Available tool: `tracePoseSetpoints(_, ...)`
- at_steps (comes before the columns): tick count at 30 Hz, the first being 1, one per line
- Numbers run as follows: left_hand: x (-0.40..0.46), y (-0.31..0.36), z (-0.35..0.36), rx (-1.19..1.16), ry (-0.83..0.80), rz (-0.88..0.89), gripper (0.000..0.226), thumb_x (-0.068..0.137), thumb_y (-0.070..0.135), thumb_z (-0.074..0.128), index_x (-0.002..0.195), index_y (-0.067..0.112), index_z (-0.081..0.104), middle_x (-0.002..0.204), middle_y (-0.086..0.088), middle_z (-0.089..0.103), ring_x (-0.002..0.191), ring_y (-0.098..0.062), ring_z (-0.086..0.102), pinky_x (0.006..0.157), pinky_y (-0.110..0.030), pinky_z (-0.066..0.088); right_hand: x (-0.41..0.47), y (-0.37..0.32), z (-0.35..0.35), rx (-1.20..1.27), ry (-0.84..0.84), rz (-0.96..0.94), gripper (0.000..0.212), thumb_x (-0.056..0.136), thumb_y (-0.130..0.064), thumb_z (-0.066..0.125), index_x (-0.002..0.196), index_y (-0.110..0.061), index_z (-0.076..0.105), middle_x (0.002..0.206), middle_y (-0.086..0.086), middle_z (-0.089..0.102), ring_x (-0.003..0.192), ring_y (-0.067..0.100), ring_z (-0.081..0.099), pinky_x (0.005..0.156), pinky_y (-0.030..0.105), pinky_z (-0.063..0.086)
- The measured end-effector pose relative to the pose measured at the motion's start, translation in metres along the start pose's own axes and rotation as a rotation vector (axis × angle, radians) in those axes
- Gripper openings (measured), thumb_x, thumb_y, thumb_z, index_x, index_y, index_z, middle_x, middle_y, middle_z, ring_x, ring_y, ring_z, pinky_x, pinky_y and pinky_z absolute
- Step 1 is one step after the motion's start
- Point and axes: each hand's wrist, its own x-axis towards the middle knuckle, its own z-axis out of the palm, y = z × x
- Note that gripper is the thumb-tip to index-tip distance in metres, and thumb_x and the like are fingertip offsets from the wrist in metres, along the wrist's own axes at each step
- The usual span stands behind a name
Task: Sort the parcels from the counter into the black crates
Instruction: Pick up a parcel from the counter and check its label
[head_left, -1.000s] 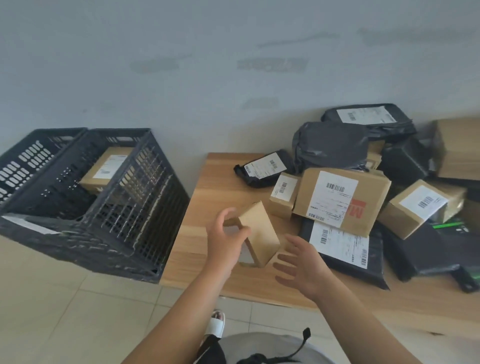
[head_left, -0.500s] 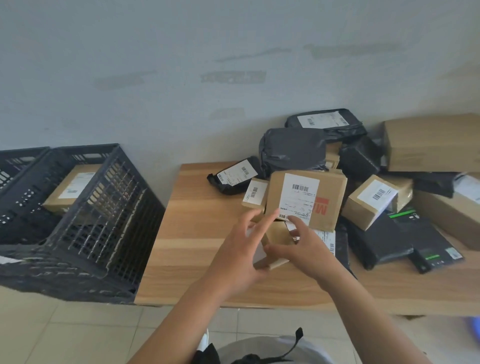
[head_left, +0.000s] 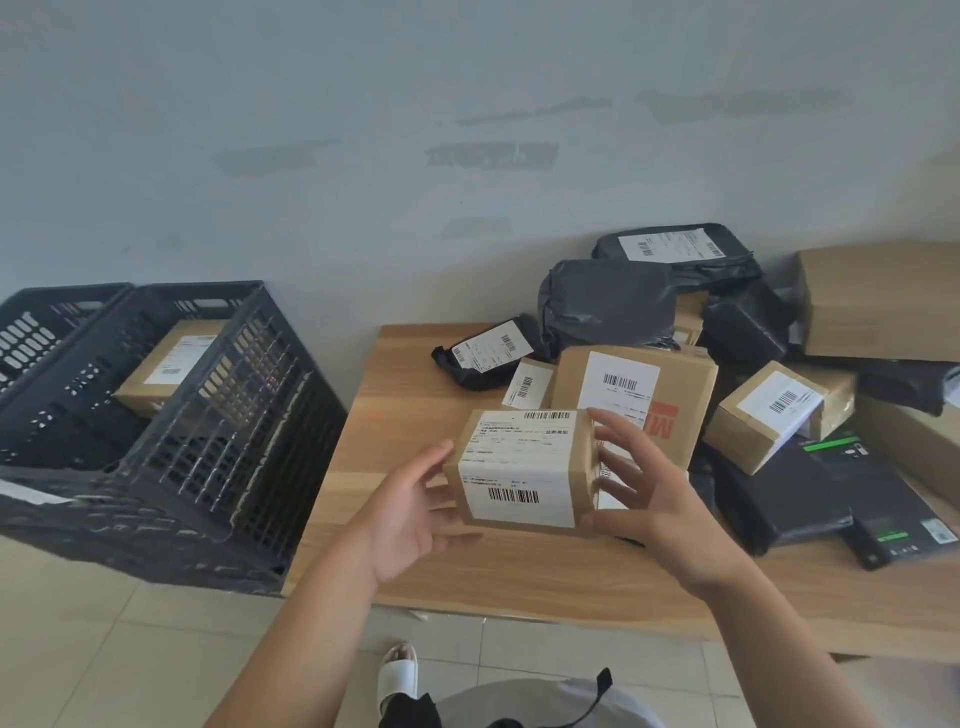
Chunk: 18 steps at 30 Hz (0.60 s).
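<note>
Small brown cardboard box with a white barcode label is held above the wooden counter, label up. Left hand cradles its left end, fingers loosely curled round it; right hand grips the right end, fingers spread. Nearer black slatted plastic crate on the floor holds one labelled cardboard parcel. Farther black crate: contents hidden. Heap of brown boxes and black mailer bags crowds the counter's right.

Held box: brown card, white barcoded label. Crates: black lattice. Counter: pale striped wood grain. Far bags: black plastic, white labels. Middle box: brown, red print. Right flat carton: black, green marks. Wall: grey-blue.
</note>
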Motion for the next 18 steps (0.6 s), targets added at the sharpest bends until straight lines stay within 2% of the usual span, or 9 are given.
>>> tracePoseSetpoints(2,-0.001,-0.002,-0.003,-0.035,-0.037,0.018,0.043,0.087,0.039,0.067,0.121,0.013,0.065,0.111,-0.017,0.069,0.095,-0.034,0.069,0.083,-0.054,0.059,-0.001,-0.002,0.003,-0.033,-0.035,-0.029,0.098,0.074,0.017,0.081,0.144,-0.044,0.049,0.139,-0.024,0.058,0.138,0.001,0.049,0.113,0.032,0.045)
tracePoseSetpoints(6,-0.004,-0.002,-0.007,-0.018,-0.042,0.069,0.042,0.085,0.031,0.069,0.122,0.01,0.069,0.118,-0.02,0.068,0.099,-0.035,0.067,0.087,-0.056,0.058,0.001,-0.003,0.003,-0.124,-0.09,-0.045,0.107,0.077,0.011,0.081,0.148,-0.054,0.036,0.143,-0.036,0.049,0.141,-0.01,0.039,0.116,0.029,0.036)
tracePoseSetpoints(8,-0.006,-0.004,-0.008,0.017,-0.035,0.136,0.042,0.084,0.028,0.075,0.123,0.014,0.069,0.119,-0.016,0.071,0.097,-0.032,0.07,0.09,-0.056,0.058,0.0,-0.004,0.003,-0.144,-0.097,-0.029,0.11,0.078,-0.004,0.087,0.147,-0.064,0.027,0.149,-0.037,0.042,0.143,-0.012,0.034,0.117,0.03,0.032)
tracePoseSetpoints(10,-0.009,-0.006,-0.006,0.063,-0.01,0.228,0.056,0.08,0.027,0.075,0.133,0.017,0.062,0.121,-0.013,0.074,0.103,-0.03,0.071,0.092,-0.055,0.058,-0.001,-0.009,0.003,-0.1,-0.055,-0.005,0.104,0.072,-0.031,0.091,0.142,-0.073,0.026,0.154,-0.034,0.036,0.145,-0.004,0.033,0.118,0.036,0.032)
tracePoseSetpoints(12,-0.014,-0.006,-0.004,0.088,0.0,0.323,0.068,0.074,0.027,0.078,0.138,0.021,0.055,0.123,-0.01,0.074,0.11,-0.029,0.071,0.092,-0.053,0.059,-0.002,-0.015,0.003,-0.036,-0.01,0.022,0.094,0.066,-0.054,0.085,0.138,-0.076,0.029,0.154,-0.03,0.037,0.145,0.005,0.038,0.119,0.046,0.034)
tracePoseSetpoints(13,-0.016,-0.006,-0.003,0.097,-0.006,0.369,0.073,0.071,0.029,0.081,0.139,0.023,0.053,0.124,-0.009,0.074,0.113,-0.028,0.071,0.092,-0.051,0.059,-0.003,-0.016,0.003,-0.012,-0.003,0.033,0.091,0.065,-0.059,0.082,0.138,-0.076,0.031,0.155,-0.027,0.038,0.145,0.009,0.041,0.12,0.051,0.034)
tracePoseSetpoints(15,-0.02,-0.007,-0.003,0.134,-0.03,0.438,0.077,0.07,0.032,0.081,0.14,0.026,0.051,0.129,-0.007,0.072,0.117,-0.028,0.07,0.093,-0.052,0.057,-0.003,-0.018,0.004,0.026,-0.014,0.037,0.086,0.067,-0.06,0.081,0.139,-0.072,0.036,0.152,-0.023,0.046,0.137,0.012,0.051,0.118,0.056,0.039)
tracePoseSetpoints(18,-0.024,-0.01,-0.004,0.148,-0.057,0.481,0.076,0.074,0.03,0.08,0.144,0.027,0.049,0.135,-0.006,0.068,0.12,-0.03,0.068,0.092,-0.05,0.057,-0.007,-0.02,0.008,0.075,-0.02,0.004,0.078,0.079,-0.038,0.086,0.141,-0.061,0.045,0.133,-0.025,0.065,0.122,0.008,0.065,0.11,0.05,0.049)
